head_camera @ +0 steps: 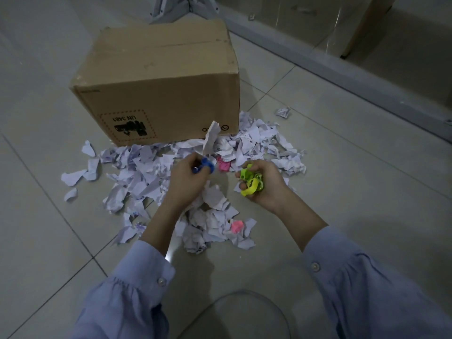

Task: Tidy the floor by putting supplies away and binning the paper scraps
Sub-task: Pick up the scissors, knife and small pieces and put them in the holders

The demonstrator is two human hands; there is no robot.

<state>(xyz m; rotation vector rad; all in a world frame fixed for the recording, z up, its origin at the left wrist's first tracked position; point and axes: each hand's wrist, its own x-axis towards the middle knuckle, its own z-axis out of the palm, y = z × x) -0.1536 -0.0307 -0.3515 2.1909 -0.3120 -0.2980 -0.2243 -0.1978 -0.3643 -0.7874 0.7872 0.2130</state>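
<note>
Torn white paper scraps (151,177) lie crumpled in a loose pile on the tiled floor. The left grip (188,177) holds a blue plastic piece (205,165), and the right grip (265,185) holds several green pieces (252,183). One pink piece (223,165) lies in the middle of the pile, and another pink piece (236,226) at its near side.

The person wears a long-sleeved garment of pale blue fabric. The left sleeve (127,289) and the right sleeve (367,277) are cut full and gathered into fine pleats where they join a plain cuff. Each cuff closes with one small, round, pale button: the left button (161,280) and the right button (315,266). Beyond the cuffs, the forearms, the left hand (186,178) and the right hand (264,184) are bare.
</note>
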